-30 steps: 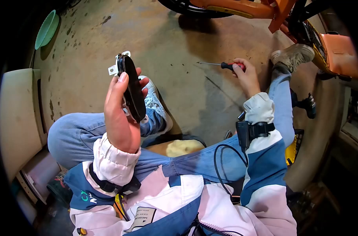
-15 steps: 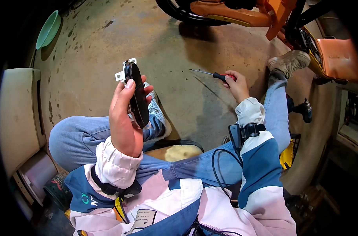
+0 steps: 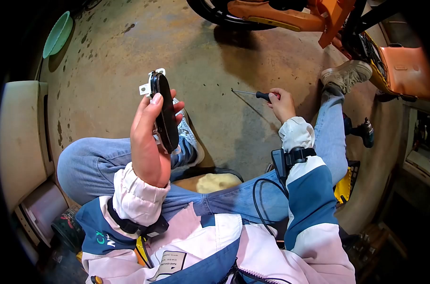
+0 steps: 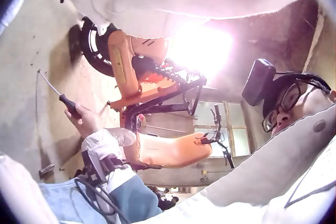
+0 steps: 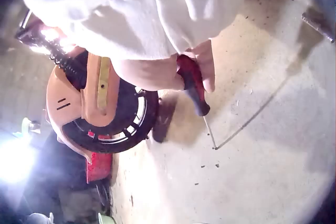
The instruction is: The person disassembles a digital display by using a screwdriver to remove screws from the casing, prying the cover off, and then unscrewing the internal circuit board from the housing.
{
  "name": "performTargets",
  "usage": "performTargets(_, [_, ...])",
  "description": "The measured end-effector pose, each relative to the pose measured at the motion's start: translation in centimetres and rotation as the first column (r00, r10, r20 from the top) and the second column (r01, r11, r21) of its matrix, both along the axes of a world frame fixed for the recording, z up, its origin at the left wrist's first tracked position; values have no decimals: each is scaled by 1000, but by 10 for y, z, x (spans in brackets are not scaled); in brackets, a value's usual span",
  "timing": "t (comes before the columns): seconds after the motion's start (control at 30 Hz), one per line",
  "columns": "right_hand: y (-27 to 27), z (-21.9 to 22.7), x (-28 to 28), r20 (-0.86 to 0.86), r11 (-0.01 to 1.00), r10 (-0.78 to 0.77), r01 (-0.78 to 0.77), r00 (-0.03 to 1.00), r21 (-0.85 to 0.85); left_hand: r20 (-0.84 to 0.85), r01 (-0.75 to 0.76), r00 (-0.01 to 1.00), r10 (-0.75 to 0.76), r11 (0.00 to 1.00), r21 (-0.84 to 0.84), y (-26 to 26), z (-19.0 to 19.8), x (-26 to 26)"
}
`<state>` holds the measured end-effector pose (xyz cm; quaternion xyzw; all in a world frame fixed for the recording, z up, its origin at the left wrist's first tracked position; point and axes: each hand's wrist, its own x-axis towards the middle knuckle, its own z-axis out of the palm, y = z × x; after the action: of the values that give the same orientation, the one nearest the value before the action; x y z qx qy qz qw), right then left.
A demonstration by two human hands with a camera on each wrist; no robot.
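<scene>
In the head view my left hand [image 3: 149, 128] grips a long black oval part [image 3: 163, 111] with white bracket tabs [image 3: 144, 89] on its edge. It is held up above the left shoe, the thumb along its near side and fingertips round the far side. My right hand [image 3: 283, 104] holds a screwdriver [image 3: 262, 95] with a red and black handle. Its thin shaft points left and down, and in the right wrist view the tip meets its own shadow at a dark speck [image 5: 215, 148] on the floor. Several small dark bits [image 5: 217, 165] lie scattered close by.
An orange two-wheeler [image 3: 290, 16] stands ahead, its seat [image 3: 406, 71] at the right. A cordless drill [image 3: 366, 132] lies beyond the right leg. A green basin [image 3: 58, 35] is at the far left, and a pale box-like piece [image 3: 23, 128] stands at the left.
The screwdriver has moved left and toward the body, its tip coming down to the floor. My left hand shifted slightly in view and still holds the black part.
</scene>
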<state>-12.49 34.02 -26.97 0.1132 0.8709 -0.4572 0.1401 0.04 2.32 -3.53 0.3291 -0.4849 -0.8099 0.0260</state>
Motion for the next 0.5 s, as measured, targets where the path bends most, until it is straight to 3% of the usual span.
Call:
performTargets(0.13, [-5,7,-2,30,998,-34,35,999,-45,10,2,1000,-2,1000,-12,2,3,-1])
performTargets(0.4, [-16,28,-6,-77,987,-75,63,994,-151,12,-21,1000,21,1000,2,4,4,-3])
performTargets(0.5, [-16,29,-4,-56,997,-26,22,998,-73,31,-26,999,26,1000,-12,6,7,-4])
